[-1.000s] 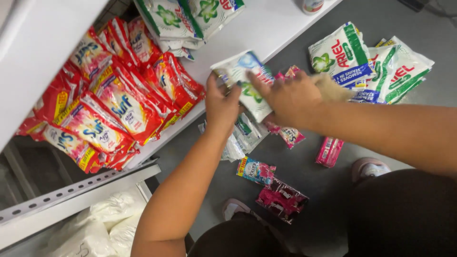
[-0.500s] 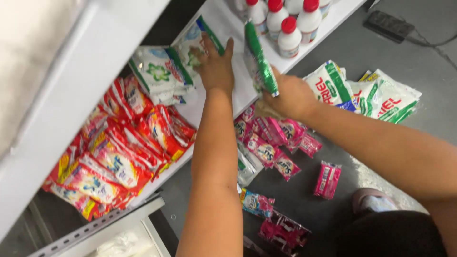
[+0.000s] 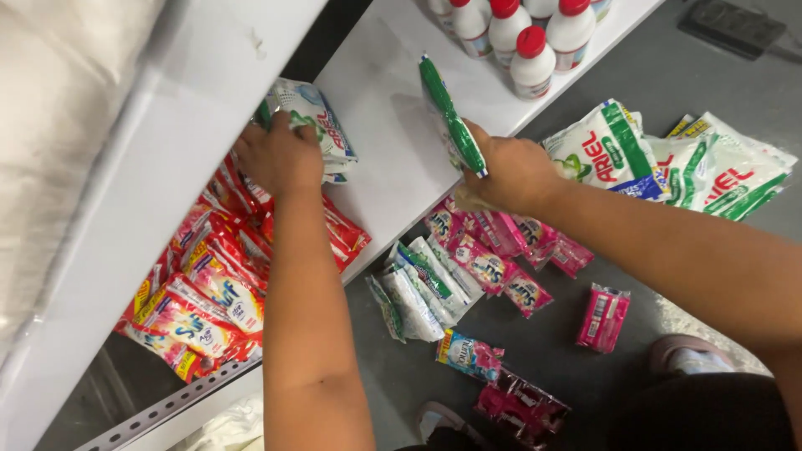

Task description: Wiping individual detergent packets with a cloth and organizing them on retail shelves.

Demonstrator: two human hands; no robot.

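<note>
Since the earlier frame, both my hands have shifted left along the white shelf (image 3: pixel 393 142). Nearest me, pink sachets (image 3: pixel 493 267) and small green-white packets (image 3: pixel 422 288) lie on the grey floor. My right hand (image 3: pixel 510 171) grips a green-and-white detergent pouch (image 3: pixel 451 121) edge-on above the shelf. My left hand (image 3: pixel 280 154) presses closed on another such pouch (image 3: pixel 313 125) lying beside the red packets (image 3: pixel 209 284). Beyond, red-capped white bottles (image 3: pixel 535 58) stand at the shelf's far end.
</note>
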